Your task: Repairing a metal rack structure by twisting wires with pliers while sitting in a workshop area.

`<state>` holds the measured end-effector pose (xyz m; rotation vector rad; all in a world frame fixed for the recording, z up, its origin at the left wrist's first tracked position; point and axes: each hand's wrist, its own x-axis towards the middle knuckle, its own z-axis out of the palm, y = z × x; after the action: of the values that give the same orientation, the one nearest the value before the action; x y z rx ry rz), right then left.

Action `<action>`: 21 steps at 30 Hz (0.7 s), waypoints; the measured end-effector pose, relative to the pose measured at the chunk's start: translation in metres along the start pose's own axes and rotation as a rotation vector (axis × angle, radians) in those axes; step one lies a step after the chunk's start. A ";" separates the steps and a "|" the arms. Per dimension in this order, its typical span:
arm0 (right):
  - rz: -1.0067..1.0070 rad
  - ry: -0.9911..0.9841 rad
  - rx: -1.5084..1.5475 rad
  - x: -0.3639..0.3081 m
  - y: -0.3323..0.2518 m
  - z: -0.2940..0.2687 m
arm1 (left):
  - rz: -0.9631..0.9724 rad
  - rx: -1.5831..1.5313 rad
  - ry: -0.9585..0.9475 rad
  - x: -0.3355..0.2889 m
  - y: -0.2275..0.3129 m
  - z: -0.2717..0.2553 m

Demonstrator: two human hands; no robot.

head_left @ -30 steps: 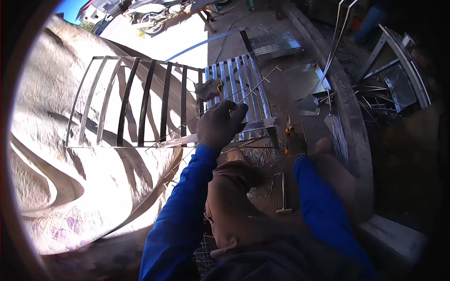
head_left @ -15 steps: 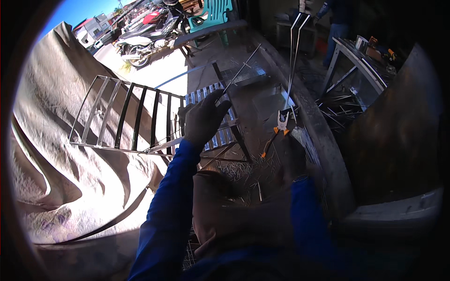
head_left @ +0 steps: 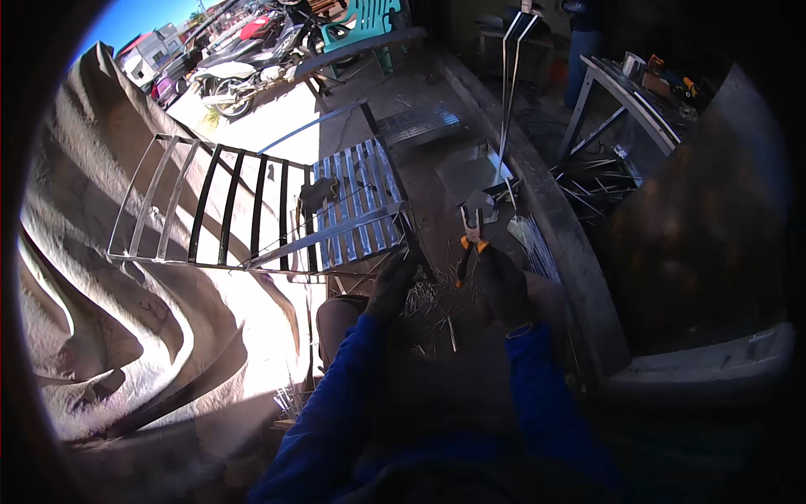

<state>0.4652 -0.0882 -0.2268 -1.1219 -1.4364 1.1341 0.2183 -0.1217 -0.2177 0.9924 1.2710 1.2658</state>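
My right hand (head_left: 501,288), in a dark glove, is closed around pliers (head_left: 472,228) with orange and black handles. The jaws point up and away from me. My left hand (head_left: 391,287), also gloved, is low beside the near corner of a slatted metal chair (head_left: 357,200). Its fingers look drawn together in shadow, and whatever they hold cannot be made out. The chair lies to the left, its slatted back reaching toward a draped cloth. A dark, lumpy object (head_left: 319,195) rests on its slats. Thin metal offcuts (head_left: 428,302) litter the floor below my hands.
A large draped cloth (head_left: 75,210) hangs at left. A raised concrete edge (head_left: 550,197) runs along the right, with thin rods (head_left: 533,244) beside it. Farther off are a workbench (head_left: 621,97), another person's legs (head_left: 582,67), a green plastic chair (head_left: 361,29) and motorcycles (head_left: 243,71).
My left hand has dropped from over the chair to beside its near corner. The thin rod that stuck up from it is out of sight. The pliers have shifted slightly left.
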 end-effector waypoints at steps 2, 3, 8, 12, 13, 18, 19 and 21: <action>0.103 -0.075 -0.055 -0.011 -0.023 0.010 | -0.005 0.166 0.045 0.005 -0.039 -0.018; -0.010 -0.072 -0.106 -0.016 -0.022 0.012 | -0.133 0.038 0.003 0.007 -0.034 -0.009; -0.255 -0.122 -0.177 -0.023 -0.030 0.048 | -0.171 -0.186 -0.161 0.014 -0.060 -0.023; -0.426 -0.110 -0.344 -0.029 0.008 0.065 | -0.155 -0.264 -0.308 -0.006 -0.020 -0.008; -0.559 -0.121 -0.447 -0.029 0.016 0.068 | 0.440 0.294 -0.386 0.000 -0.034 -0.018; 0.279 -0.385 0.363 -0.033 0.049 0.072 | -0.249 -0.331 -0.360 0.010 -0.055 0.009; -0.019 -0.482 -0.055 -0.037 0.036 0.075 | -0.307 -0.288 -0.358 0.008 -0.060 0.000; -0.592 -0.496 -0.587 -0.040 0.031 0.070 | -0.305 -0.201 -0.259 0.007 -0.062 0.002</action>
<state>0.4040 -0.1303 -0.2705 -0.7032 -2.3954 0.5845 0.2258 -0.1211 -0.2800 0.7570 1.0271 0.9724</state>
